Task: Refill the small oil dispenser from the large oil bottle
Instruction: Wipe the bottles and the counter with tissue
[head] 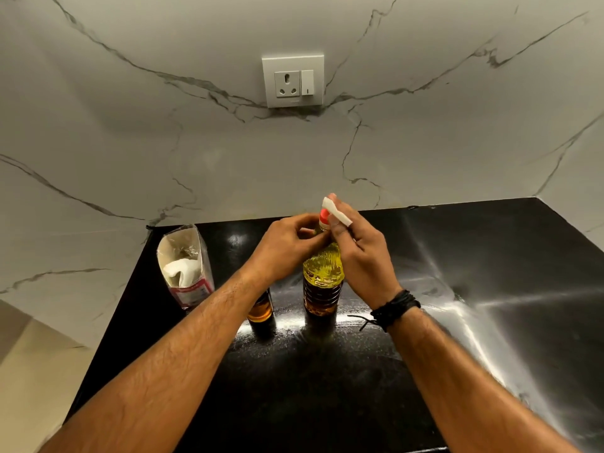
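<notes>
White paper or tissue scrap is pinched between fingers of the right hand, which curls against the neck of the large clear plastic bottle of yellow oil. Left hand closes around the same neck from the other side, fingertips just below the red-and-white cap. Cap appears on; whether it is loosened, cannot tell.

Small amber-tinted dispenser bottle stands just left of the large bottle, mostly hidden under the left forearm; its top is not visible. Both rest on the glossy black countertop. Open carton with white lining further left, near the marble wall.

Judgement: early stage. Opening the large bottle is in hand; no pouring evident. Uncapping, pouring and recapping remain.
</notes>
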